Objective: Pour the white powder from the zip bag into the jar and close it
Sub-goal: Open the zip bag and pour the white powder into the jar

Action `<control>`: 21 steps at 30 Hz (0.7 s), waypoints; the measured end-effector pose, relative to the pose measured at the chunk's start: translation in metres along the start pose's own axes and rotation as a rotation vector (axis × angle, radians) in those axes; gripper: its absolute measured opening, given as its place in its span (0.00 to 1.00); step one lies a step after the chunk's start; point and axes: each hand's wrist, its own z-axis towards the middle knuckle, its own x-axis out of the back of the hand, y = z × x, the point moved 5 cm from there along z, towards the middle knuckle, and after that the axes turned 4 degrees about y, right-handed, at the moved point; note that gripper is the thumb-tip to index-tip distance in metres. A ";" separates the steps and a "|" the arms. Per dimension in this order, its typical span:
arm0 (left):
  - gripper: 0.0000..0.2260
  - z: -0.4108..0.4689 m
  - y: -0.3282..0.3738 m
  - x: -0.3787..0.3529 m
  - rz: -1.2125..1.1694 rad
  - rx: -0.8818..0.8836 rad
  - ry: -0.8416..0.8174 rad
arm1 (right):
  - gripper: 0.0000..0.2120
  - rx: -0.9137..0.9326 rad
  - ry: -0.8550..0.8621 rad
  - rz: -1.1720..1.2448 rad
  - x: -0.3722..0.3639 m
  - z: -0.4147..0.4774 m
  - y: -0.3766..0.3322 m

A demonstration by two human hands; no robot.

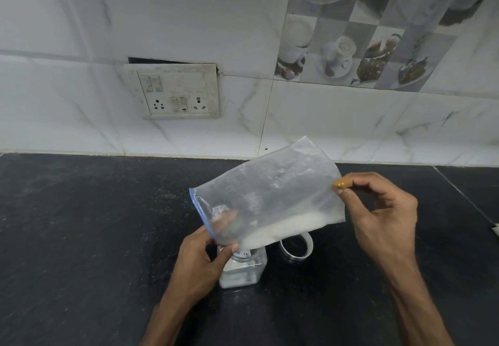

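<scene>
A clear zip bag with a blue zip edge is tilted over a small clear jar, its open mouth low at the left. White powder lies along the bag's lower edge and runs toward the mouth. My left hand grips the mouth end right above the jar opening. My right hand pinches the bag's raised bottom corner. The jar stands on the black counter with white powder at its bottom. Its lid, white-rimmed, lies on the counter just right of the jar.
The black stone counter extends left and right. A white tiled wall with a switch and socket plate rises behind it. A small pale object shows at the right edge.
</scene>
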 end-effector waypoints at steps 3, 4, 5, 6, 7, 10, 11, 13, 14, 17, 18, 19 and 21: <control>0.29 0.000 0.000 -0.001 -0.003 0.002 -0.007 | 0.15 -0.008 -0.002 0.006 0.000 0.000 0.002; 0.27 0.000 0.000 -0.001 0.002 0.000 -0.009 | 0.15 -0.016 0.001 0.013 0.000 -0.001 0.003; 0.27 0.000 0.000 -0.001 0.003 0.001 -0.009 | 0.15 -0.021 -0.003 0.017 -0.001 -0.001 0.003; 0.28 0.000 0.001 0.000 0.000 0.001 -0.009 | 0.15 -0.019 -0.012 0.016 -0.001 -0.001 0.003; 0.28 0.000 0.002 0.000 0.004 -0.002 -0.010 | 0.14 -0.015 -0.019 0.011 -0.002 -0.001 0.002; 0.27 0.000 0.002 -0.001 0.024 -0.011 -0.019 | 0.15 -0.017 -0.006 0.010 -0.001 -0.001 0.002; 0.27 0.000 0.003 0.000 0.018 -0.012 -0.016 | 0.15 -0.015 -0.010 0.015 -0.001 -0.001 0.002; 0.29 0.000 0.004 0.001 0.016 -0.010 -0.017 | 0.14 -0.010 -0.024 0.016 -0.002 -0.003 0.002; 0.30 0.000 0.004 0.001 0.021 -0.010 -0.019 | 0.14 -0.015 -0.017 0.015 -0.001 -0.003 0.003; 0.27 0.000 0.003 0.000 0.014 -0.013 -0.016 | 0.16 -0.032 0.007 0.030 -0.001 -0.004 0.004; 0.28 0.000 0.003 0.000 0.009 -0.008 -0.014 | 0.15 -0.026 -0.003 0.038 -0.002 -0.004 0.003; 0.29 0.000 0.003 0.001 0.008 -0.005 -0.012 | 0.15 -0.019 -0.009 0.043 -0.004 -0.004 0.002; 0.28 0.000 0.002 0.000 0.011 -0.011 -0.020 | 0.15 -0.029 0.015 0.048 -0.003 -0.004 0.003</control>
